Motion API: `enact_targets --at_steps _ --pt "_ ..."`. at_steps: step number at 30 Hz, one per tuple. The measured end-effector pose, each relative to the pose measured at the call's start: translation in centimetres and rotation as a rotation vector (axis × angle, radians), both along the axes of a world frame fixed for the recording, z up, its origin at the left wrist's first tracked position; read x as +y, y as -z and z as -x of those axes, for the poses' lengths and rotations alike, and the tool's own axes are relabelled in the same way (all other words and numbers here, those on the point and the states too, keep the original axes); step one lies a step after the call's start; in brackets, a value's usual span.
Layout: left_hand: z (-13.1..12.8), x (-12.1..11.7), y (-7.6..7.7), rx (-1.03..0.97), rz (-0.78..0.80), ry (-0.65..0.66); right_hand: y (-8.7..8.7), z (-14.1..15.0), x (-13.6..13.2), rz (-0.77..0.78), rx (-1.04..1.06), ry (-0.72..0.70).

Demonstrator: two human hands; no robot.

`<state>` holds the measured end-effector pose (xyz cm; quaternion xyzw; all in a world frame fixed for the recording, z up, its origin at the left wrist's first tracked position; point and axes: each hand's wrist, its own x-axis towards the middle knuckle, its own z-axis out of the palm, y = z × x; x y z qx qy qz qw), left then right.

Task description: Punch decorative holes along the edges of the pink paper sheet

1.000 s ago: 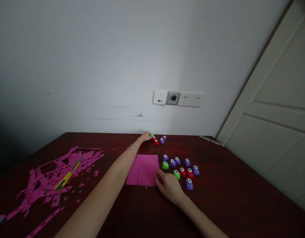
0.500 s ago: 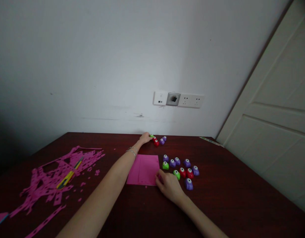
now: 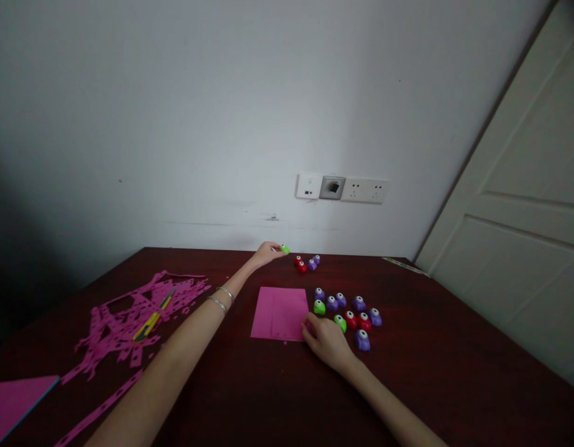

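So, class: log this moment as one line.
left hand: holds small green plastic punch | right hand: on pink paper square

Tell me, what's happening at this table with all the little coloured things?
A person sits at a dark red table. Their left hand is stretched toward the wall and pinches a small green punch, lifted just off the table. Their right hand rests on the corner of a pink paper square. Beside it lies a cluster of purple, red and green punches, three more sit farther back, and pink paper scraps with a yellow knife lie to the left.

Head view, forward-down over table (image 3: 455, 372)
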<state>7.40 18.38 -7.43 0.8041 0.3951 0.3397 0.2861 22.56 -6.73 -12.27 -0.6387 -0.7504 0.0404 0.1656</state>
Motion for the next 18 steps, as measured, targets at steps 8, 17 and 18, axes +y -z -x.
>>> enact_targets --at_steps 8,17,18 --pt "3.4 -7.3 -2.9 -0.05 0.009 0.22 0.2 0.1 0.0 -0.023 -0.012 0.001" --pt "5.4 -12.7 -2.7 0.03 0.024 0.279 0.3 0.1 -0.2 -0.036 -0.024 -0.013" --pt "5.5 -12.9 -2.6 0.03 0.022 0.294 0.3 0.1 -0.2 -0.037 -0.022 -0.019"
